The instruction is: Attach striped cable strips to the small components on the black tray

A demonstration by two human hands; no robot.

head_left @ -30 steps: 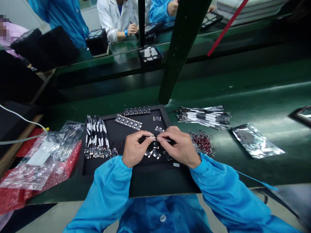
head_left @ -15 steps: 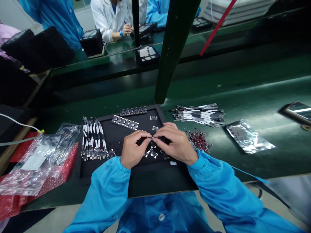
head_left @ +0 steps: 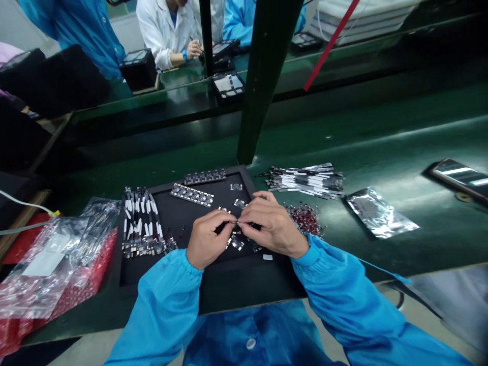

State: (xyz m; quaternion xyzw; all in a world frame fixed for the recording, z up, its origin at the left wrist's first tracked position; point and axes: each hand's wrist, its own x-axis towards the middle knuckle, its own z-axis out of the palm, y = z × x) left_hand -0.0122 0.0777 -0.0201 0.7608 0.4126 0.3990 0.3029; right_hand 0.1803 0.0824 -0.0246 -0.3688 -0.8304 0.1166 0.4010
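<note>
Head cam: tiny strip (head_left: pixel 237 221), prob. metal but too small to tell, is held over the black tray (head_left: pixel 148 277), pinched at the fingertips of both hands. Its long axis runs roughly L–R, bridging the small gap btw them. L hand (head_left: pixel 208 239) and R hand (head_left: pixel 272 223) are both closed in a fine pinch on it, neither clearly nearer; which end is which can't be told. Right below the strip, loose small PCBs (head_left: pixel 235 242) lie on the tray, w/ PCB strips (head_left: pixel 191 195) up beyond the L hand. Toward the tray's L side sits a bundle of black-and-white flat cables (head_left: pixel 140 218), more PCBs at its near end. Off the tray, past the R hand, a heap of tiny red parts (head_left: pixel 305 220) lies on the green worktop (head_left: pixel 381 127), w/ a second cable bundle (head_left: pixel 305 180) beyond it and a foil bag (head_left: pixel 377 213) further R. Left of the tray, a clear plastic bag (head_left: pixel 49 264) lies on red packaging (head_left: pixel 102 259).
</note>
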